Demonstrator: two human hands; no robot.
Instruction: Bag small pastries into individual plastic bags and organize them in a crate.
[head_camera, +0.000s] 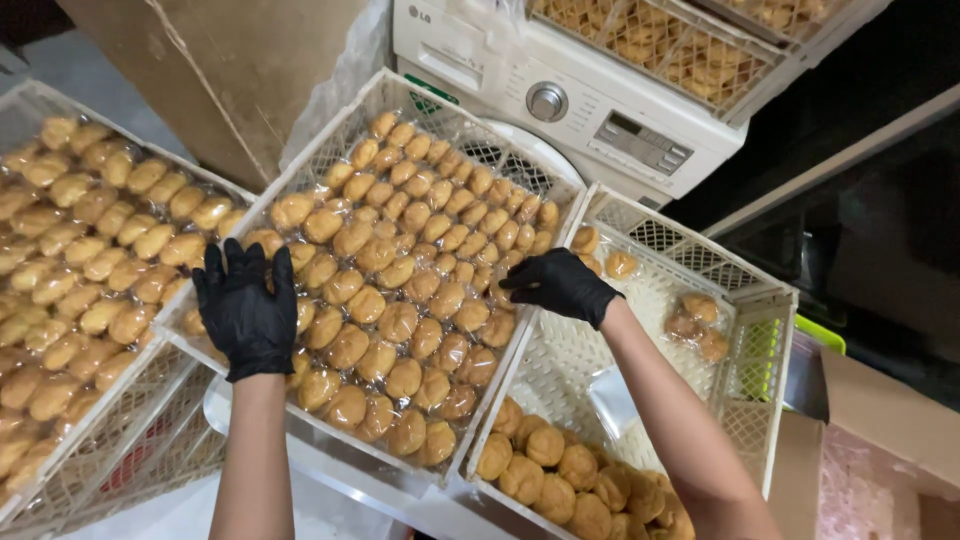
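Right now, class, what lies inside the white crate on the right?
Inside the right crate, golden buns cluster at the near end, with a few wrapped ones at the far side. The mesh bottom shows between; the right forearm covers part of it.

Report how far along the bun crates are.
Done: the left crate and middle crate look full of wrapped buns. In hand: left hand and right hand rest on the middle crate's buns. Left: the right crate is only partly filled.
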